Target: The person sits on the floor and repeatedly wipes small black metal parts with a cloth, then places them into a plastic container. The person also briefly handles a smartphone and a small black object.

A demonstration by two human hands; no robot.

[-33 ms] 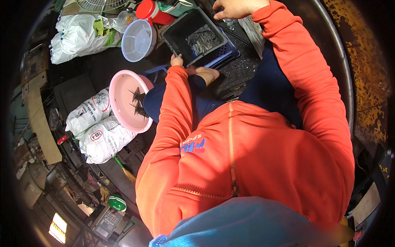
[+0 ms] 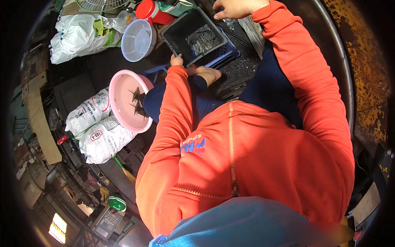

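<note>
My left hand [image 2: 177, 60] is closed on the near left rim of a black plastic bin [image 2: 175, 39]. Thin dark grey strips or rods [image 2: 203, 40] lie heaped inside it; their kind is hard to make out. Under the bin shows a blue plastic crate [image 2: 230, 53]. At the top edge, right of the bin, is my right hand [image 2: 238, 8], partly cut off by the frame. Its visible thumb and finger are apart, and nothing shows between them.
Left of my knee stands a pink basin [image 2: 117, 103] with dark spiky metal pieces [image 2: 138, 101]. White sacks [image 2: 103, 140] lie beside it. A pale blue basket [image 2: 138, 41] and red jug [image 2: 158, 14] stand beyond. A curved metal rim [image 2: 347, 61] runs along my right.
My bare foot beside the bin has shifted slightly to the right. Both hands and the bin stay in place.
</note>
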